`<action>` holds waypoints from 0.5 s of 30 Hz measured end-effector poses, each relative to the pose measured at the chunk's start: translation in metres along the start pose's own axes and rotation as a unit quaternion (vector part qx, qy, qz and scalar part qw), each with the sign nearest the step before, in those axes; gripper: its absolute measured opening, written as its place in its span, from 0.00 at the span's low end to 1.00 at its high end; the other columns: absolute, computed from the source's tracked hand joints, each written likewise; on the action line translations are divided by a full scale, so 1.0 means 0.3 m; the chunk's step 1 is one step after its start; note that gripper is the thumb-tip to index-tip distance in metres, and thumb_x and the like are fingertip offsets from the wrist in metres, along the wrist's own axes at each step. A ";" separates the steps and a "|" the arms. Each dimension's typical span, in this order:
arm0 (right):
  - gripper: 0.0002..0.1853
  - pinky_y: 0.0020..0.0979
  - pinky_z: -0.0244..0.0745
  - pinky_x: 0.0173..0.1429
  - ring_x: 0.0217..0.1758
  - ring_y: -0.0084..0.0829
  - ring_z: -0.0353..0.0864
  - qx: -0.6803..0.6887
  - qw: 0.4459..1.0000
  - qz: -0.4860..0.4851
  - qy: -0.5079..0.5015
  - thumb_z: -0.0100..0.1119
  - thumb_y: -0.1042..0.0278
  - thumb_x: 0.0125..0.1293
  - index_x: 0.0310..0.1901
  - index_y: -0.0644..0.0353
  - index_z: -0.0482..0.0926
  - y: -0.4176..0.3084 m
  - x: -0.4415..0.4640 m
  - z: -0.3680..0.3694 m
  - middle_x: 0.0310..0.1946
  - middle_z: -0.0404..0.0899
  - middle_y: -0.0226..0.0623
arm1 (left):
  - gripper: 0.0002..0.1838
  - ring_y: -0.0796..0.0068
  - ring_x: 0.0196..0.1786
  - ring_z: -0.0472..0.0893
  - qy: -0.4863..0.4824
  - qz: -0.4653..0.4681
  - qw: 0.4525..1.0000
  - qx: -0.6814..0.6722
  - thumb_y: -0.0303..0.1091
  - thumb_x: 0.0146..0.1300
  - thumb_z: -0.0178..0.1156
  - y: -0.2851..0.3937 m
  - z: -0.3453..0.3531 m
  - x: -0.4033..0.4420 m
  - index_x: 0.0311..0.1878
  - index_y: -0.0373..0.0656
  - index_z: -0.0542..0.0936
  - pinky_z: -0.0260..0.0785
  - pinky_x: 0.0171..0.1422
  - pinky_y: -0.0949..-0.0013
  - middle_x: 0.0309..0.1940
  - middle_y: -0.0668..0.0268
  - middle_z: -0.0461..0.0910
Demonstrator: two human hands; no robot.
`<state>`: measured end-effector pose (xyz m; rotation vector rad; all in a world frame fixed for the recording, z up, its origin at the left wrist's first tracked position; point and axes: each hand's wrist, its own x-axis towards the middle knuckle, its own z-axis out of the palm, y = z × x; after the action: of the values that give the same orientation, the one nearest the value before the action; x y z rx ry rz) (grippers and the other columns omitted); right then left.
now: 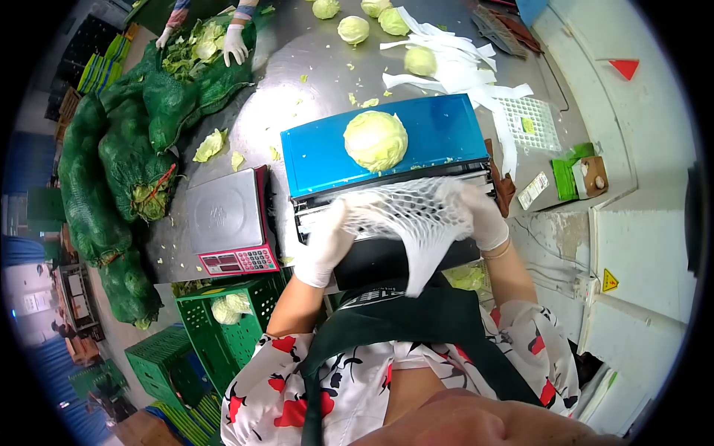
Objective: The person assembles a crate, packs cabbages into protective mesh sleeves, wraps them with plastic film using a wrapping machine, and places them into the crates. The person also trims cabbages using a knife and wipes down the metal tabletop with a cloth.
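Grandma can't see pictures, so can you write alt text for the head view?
The gloved left hand and right hand spread white netting at a blue-topped machine bearing a cabbage. A digital scale and green mesh sacks lie left.

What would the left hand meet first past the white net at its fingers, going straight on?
Probably the near edge of the blue panel, with the cabbage resting on it farther along. The left hand might clear that edge; its height is unclear.

Metal table (286, 63), cabbages (353, 30), white strips (455, 65), digital scale (223, 212), blue-topped machine (312, 160)
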<state>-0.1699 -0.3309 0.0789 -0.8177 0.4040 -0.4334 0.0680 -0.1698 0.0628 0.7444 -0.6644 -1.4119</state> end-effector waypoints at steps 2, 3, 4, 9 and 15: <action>0.10 0.19 0.67 0.41 0.35 0.16 0.72 -0.215 0.975 0.042 0.044 0.69 0.67 0.62 0.35 0.63 0.78 0.025 0.039 -0.063 0.32 0.77 0.25 | 0.24 0.68 0.59 0.78 -0.007 -0.011 0.996 -0.084 0.45 0.76 0.52 0.046 -0.014 -0.020 0.62 0.35 0.77 0.67 0.66 0.63 0.59 0.58 0.79; 0.10 0.17 0.65 0.38 0.33 0.12 0.70 -0.354 0.928 0.026 0.113 0.71 0.68 0.60 0.32 0.61 0.77 0.029 0.068 -0.064 0.29 0.76 0.23 | 0.21 0.71 0.58 0.79 0.025 -0.048 0.997 0.056 0.38 0.73 0.57 0.024 -0.068 -0.037 0.62 0.35 0.77 0.68 0.65 0.68 0.59 0.56 0.80; 0.11 0.21 0.65 0.34 0.28 0.13 0.67 -0.406 0.891 -0.094 0.180 0.71 0.66 0.61 0.29 0.61 0.78 0.071 0.117 -0.108 0.22 0.72 0.22 | 0.20 0.74 0.56 0.80 0.091 -0.064 0.981 0.162 0.35 0.71 0.60 0.006 -0.091 -0.013 0.61 0.35 0.78 0.70 0.63 0.70 0.57 0.58 0.81; 0.22 0.31 0.73 0.44 0.35 0.30 0.81 -0.398 0.847 -0.117 0.331 0.58 0.48 0.71 0.38 0.65 0.81 0.072 0.438 -0.035 0.29 0.83 0.37 | 0.23 0.84 0.28 0.67 0.414 0.171 0.790 0.418 0.31 0.69 0.59 -0.022 -0.310 0.259 0.66 0.36 0.73 0.65 0.34 0.75 0.26 0.73 0.72; 0.36 0.47 0.73 0.51 0.47 0.62 0.81 -0.477 0.832 -0.003 0.283 0.42 0.37 0.73 0.39 0.69 0.82 0.182 0.757 -0.185 0.35 0.82 0.61 | 0.26 0.68 0.47 0.82 0.381 -0.015 0.920 0.088 0.48 0.76 0.43 -0.096 -0.484 0.489 0.57 0.34 0.76 0.76 0.48 0.66 0.49 0.59 0.82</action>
<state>0.0044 -0.4484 -0.0372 -1.6680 1.2317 -0.4718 0.1729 -0.3076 -0.0532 1.3508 -0.1605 -0.9704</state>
